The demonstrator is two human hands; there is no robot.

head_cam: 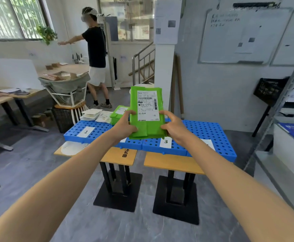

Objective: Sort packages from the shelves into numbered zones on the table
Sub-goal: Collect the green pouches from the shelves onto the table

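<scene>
Green package [148,129], centre frame: was held upright over the desk [210,135], gripped at its sides by left hand [125,125] and right hand [173,125], label [148,105] faced outward, presumably for reading its zone.

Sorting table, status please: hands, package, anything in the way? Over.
Left hand and right hand both grip green package, label facing camera, above blue trays. Not yet set down. Green stack and white packets lie at far edge, nothing blocking.

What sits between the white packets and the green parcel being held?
A stack of green packages, on the blue board beside the white packets and behind the held parcel; head view.
</scene>
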